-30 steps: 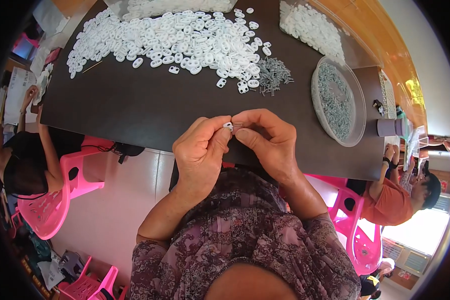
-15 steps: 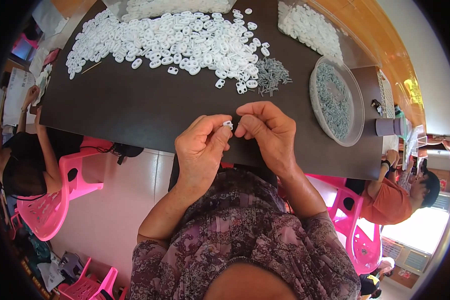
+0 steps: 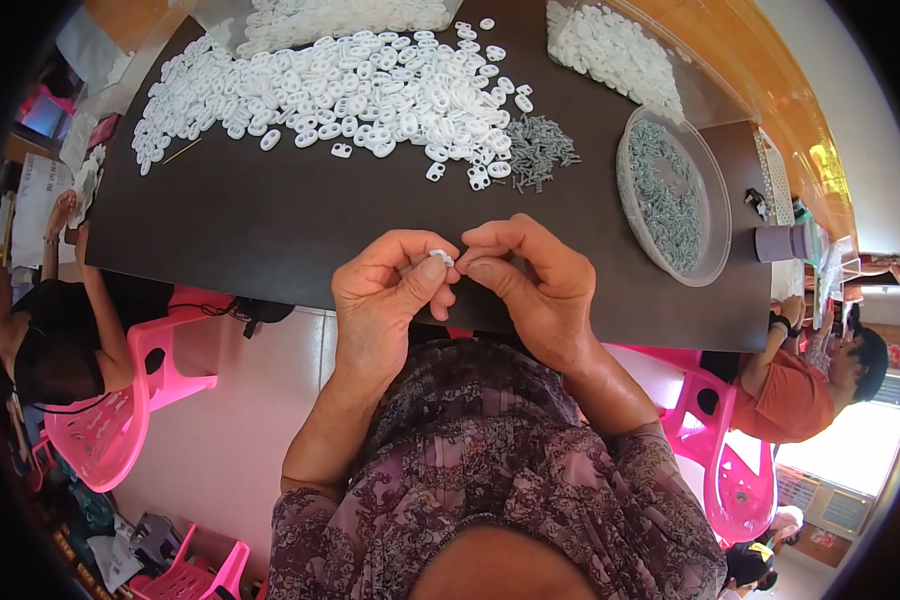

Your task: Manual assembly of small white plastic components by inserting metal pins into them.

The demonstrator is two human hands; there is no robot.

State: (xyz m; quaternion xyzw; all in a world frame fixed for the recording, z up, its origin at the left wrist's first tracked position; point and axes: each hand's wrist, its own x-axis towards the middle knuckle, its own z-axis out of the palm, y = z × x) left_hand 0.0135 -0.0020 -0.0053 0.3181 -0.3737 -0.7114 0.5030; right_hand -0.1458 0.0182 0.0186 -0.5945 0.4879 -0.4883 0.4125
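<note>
My left hand (image 3: 385,285) pinches a small white plastic piece (image 3: 441,257) between thumb and forefinger, above the near edge of the dark table. My right hand (image 3: 532,285) is beside it, its thumb and fingertips pressed together near the piece. Whatever those right fingertips hold, if anything, is too small to make out. Beyond my hands lies a wide heap of white oval two-hole plastic pieces (image 3: 370,90). At the heap's right end is a small pile of short grey spring-like parts (image 3: 540,150).
A round clear tub (image 3: 718,235) of similar grey parts stands at the right. Clear bins of white pieces (image 3: 615,50) stand at the back. A thin stick (image 3: 182,150) lies left. People sit at both sides, by pink chairs (image 3: 110,430). A grey-purple cylinder (image 3: 782,243) sits far right.
Both hands have come closer together, and the right fingertips now meet the white piece's side. The left hand has moved slightly left, with the piece turned a little in its fingers.
</note>
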